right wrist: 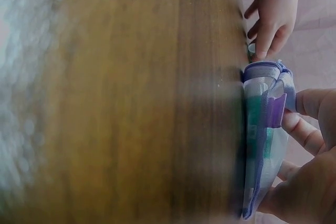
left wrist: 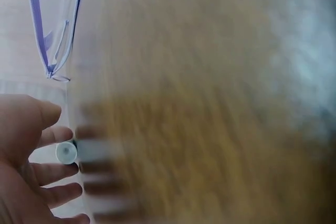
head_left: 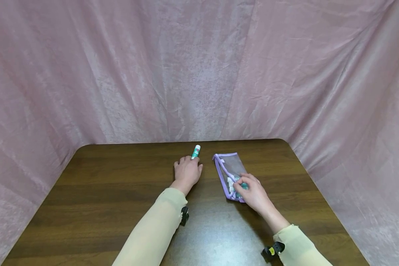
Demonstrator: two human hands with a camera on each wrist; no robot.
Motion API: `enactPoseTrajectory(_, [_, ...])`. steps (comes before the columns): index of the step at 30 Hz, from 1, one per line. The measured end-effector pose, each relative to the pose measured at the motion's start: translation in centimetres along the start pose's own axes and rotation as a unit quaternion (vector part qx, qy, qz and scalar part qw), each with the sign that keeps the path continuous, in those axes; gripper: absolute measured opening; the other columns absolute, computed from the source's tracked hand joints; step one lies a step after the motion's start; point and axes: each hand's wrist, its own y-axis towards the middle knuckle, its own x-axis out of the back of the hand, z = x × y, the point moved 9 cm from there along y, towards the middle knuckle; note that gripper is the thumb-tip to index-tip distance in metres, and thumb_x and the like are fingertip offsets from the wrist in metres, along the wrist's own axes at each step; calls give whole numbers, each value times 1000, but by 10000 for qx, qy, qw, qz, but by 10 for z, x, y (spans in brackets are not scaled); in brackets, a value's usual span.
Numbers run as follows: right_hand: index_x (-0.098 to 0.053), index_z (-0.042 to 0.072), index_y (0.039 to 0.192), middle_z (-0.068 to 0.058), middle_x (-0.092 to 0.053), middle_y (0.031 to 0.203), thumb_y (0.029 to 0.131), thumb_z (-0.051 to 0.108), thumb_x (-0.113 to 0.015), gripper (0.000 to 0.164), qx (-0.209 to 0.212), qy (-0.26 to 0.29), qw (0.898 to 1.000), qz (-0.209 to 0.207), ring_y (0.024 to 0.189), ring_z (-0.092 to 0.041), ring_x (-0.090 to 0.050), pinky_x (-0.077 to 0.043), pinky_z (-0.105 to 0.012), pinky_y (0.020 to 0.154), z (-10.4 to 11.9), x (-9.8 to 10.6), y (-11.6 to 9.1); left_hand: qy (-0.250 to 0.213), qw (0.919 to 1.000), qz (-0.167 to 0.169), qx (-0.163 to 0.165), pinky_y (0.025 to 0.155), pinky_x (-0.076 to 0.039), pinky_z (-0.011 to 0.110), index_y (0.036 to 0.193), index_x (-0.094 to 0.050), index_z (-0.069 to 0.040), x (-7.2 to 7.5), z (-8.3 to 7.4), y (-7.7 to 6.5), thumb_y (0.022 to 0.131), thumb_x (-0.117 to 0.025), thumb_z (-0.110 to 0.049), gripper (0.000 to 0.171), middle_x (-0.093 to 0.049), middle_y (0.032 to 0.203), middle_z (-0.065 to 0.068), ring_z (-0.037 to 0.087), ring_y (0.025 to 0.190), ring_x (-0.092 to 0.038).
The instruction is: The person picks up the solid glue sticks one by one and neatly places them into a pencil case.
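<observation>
A white and teal glue stick (head_left: 195, 152) lies near the table's far edge. My left hand (head_left: 188, 171) reaches over the table with its fingers spread at the near end of the stick. In the left wrist view the round end of the glue stick (left wrist: 66, 152) shows between two of the fingers. To the right lies a clear mesh zip pouch (head_left: 231, 162) with purple trim. White and teal items show through its side in the right wrist view. My right hand (head_left: 254, 192) pinches the pouch's purple-trimmed opening edge between thumb and forefinger, the other fingers lying over the pouch.
The brown wooden table (head_left: 113, 207) has rounded far corners. Pink curtains (head_left: 199, 74) hang behind it and along both sides. Each wrist wears a small black camera, one on the left (head_left: 184, 215) and one on the right (head_left: 273, 251).
</observation>
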Motion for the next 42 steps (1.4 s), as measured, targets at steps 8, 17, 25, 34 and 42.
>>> enactPoseTrajectory(8, [-72, 18, 90, -21, -58, 159, 106, 29, -73, 19, -24, 3, 10000, -5, 155, -53, -38, -32, -71, 122, -2, -1, 1, -41, 10000, 2, -18, 105, -47, 63, 131, -76, -14, 1, 5, -5, 108, -72, -37, 32, -72, 130, 12, 39, 123, -65])
enactPoseTrajectory(17, [-72, 17, 90, -21, -58, 158, 107, 27, -73, 19, -24, 1, 10000, 22, 155, -53, -38, -30, -70, 124, 1, -1, -1, -325, 9983, -336, 354, 94, -52, 59, 122, -63, -7, 3, 18, 0, 101, -83, -33, 39, -70, 109, 14, 40, 106, -68])
enactPoseTrajectory(25, [-72, 17, 89, -21, -58, 158, 106, 26, -73, 19, -12, 8, 10000, 25, 155, -53, -39, -32, -69, 123, 2, -1, -3, -183, 9988, -369, 275, 93, -53, 60, 110, -73, -10, 5, 17, 0, 103, -80, -34, 26, -73, 115, 15, 40, 109, -67])
enactPoseTrajectory(34, [-72, 17, 89, -21, -58, 158, 106, 26, -74, 19, 2, 15, 10000, 14, 156, -52, -38, -30, -69, 124, 2, -1, -2, -35, 9987, -423, 296, 92, -54, 60, 105, -76, -7, 9, 17, -2, 101, -81, -33, 27, -73, 111, 15, 40, 108, -68])
enactPoseTrajectory(42, [-72, 18, 89, -21, -58, 159, 106, 26, -73, 19, -2, 9, 10000, 34, 155, -53, -39, -32, -69, 123, 3, -1, -4, 27, 9991, -283, 305, 91, -54, 57, 103, -76, -6, 11, 16, -6, 101, -81, -32, 27, -71, 105, 13, 38, 106, -67])
